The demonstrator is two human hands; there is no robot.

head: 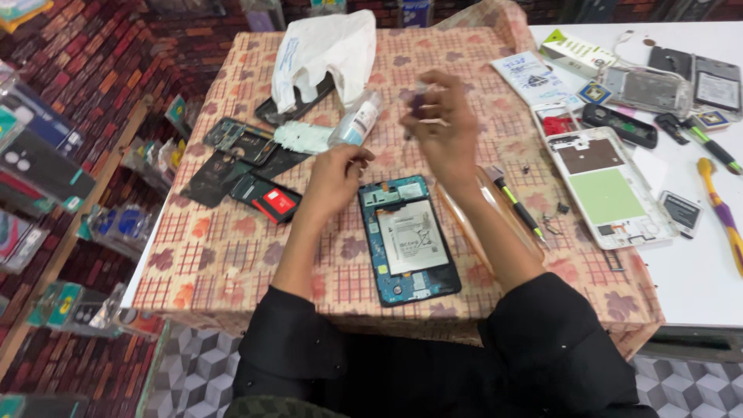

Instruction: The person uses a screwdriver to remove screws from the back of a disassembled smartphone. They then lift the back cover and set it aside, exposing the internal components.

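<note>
Patterned cloth covers the table (pixel 232 255) where the opened tablet (pixel 409 238) lies between the arms, left hand (pixel 337 176) pinching its top edge, right hand (pixel 439 128) clenched around a small blurred tool, which might slip and scratch the exposed board.

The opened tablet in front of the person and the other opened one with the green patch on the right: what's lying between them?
In the head view, between the opened tablet and the green-patched one lie a clear plastic sheet, a green-and-black screwdriver and small dark loose parts.
</note>
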